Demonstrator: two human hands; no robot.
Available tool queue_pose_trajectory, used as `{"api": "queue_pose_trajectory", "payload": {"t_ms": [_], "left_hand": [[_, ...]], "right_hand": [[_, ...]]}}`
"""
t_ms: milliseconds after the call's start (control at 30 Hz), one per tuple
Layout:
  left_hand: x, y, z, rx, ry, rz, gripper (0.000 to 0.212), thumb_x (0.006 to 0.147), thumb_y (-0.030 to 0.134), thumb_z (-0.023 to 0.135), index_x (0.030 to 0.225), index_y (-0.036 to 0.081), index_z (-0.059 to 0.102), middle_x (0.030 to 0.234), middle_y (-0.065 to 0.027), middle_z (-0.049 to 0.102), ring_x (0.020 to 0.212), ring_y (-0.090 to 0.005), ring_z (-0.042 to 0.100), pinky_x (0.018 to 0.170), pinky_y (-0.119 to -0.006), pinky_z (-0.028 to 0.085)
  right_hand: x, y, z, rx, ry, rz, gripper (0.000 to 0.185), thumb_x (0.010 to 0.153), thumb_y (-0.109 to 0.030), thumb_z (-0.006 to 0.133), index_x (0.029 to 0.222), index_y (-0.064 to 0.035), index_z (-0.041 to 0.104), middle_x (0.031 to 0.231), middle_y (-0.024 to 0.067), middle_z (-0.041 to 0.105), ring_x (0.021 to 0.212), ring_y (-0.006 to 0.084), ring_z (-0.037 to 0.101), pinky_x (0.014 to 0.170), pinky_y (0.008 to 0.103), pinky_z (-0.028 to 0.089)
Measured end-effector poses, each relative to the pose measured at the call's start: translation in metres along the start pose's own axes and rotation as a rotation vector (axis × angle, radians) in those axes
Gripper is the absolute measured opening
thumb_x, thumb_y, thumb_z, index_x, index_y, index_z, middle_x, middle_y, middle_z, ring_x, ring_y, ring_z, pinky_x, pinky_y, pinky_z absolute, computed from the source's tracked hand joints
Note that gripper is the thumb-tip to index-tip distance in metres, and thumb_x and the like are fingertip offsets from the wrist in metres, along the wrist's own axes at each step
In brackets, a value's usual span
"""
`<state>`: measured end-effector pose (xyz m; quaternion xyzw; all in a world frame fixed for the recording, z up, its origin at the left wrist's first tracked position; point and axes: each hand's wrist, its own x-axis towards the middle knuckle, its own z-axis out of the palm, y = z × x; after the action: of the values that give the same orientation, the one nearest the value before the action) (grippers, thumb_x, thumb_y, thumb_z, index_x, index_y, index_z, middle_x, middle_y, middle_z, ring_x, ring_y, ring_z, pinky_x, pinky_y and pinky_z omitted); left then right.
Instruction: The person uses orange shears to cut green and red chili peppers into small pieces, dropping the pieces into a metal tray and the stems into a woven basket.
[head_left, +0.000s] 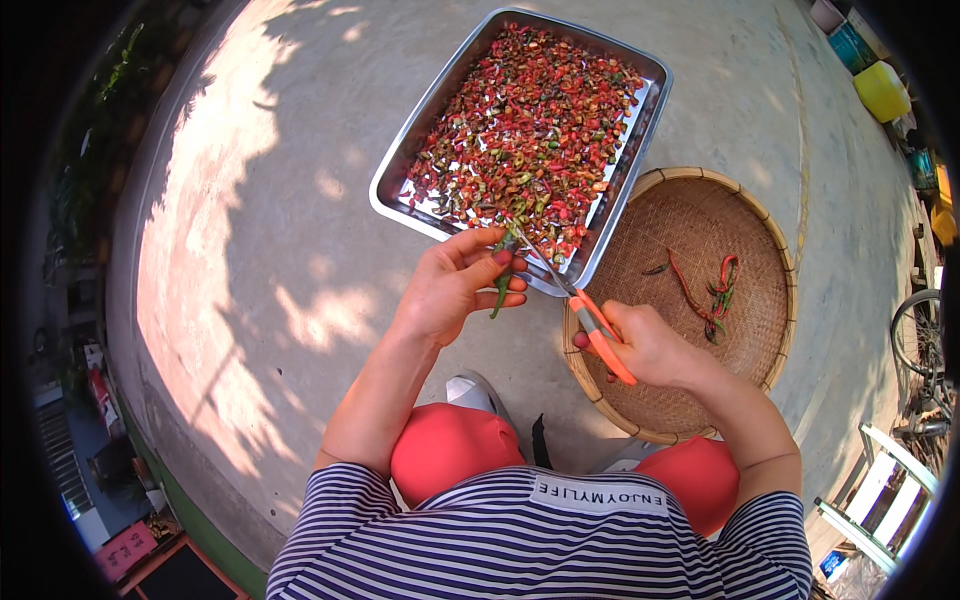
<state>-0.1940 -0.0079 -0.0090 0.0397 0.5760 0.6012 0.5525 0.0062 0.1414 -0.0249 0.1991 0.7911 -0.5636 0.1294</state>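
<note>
Between the thumb and fingers of my left hand is a green chili pepper, its tip hanging down past the fingers. My right hand grips scissors with orange and grey handles. The scissor blades point up and left, reaching the pepper's upper end over the near edge of a metal tray. Cut pieces of red and green chili cover most of the tray's bottom. Under my right forearm lies a round woven bamboo basket, holding several whole chilies.
Concrete ground surrounds the tray, partly sunlit at left. A yellow container stands at the upper right. Along the right rim are a bicycle wheel and a pale green folding frame. My knees in red trousers are close below the hands.
</note>
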Motion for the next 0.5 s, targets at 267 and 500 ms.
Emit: {"api": "queue_pose_trajectory", "payload": {"t_ms": [267,500], "left_hand": [[0.002,-0.003,-0.001,0.0,-0.013,0.008,0.023,0.092,0.007,0.053,0.114,0.001,0.052,0.096,-0.0157,0.063,0.081,-0.0251,0.065,0.075,-0.04,0.056],[0.002,-0.003,0.001,0.013,-0.04,0.001,0.022,0.091,0.005,0.052,0.112,0.0,0.053,0.097,-0.0156,0.063,0.084,-0.0247,0.064,0.076,-0.04,0.056]], "right_hand": [[-0.004,-0.009,-0.003,-0.236,-0.041,0.042,0.05,0.084,-0.045,0.061,0.084,0.0031,0.046,0.07,0.0224,0.058,0.066,0.0379,0.061,0.058,0.0432,0.046],[-0.002,-0.01,0.002,-0.263,-0.031,0.066,0.049,0.083,-0.045,0.061,0.08,0.0014,0.045,0.064,0.0212,0.055,0.06,0.0382,0.059,0.056,0.0448,0.045]]}}
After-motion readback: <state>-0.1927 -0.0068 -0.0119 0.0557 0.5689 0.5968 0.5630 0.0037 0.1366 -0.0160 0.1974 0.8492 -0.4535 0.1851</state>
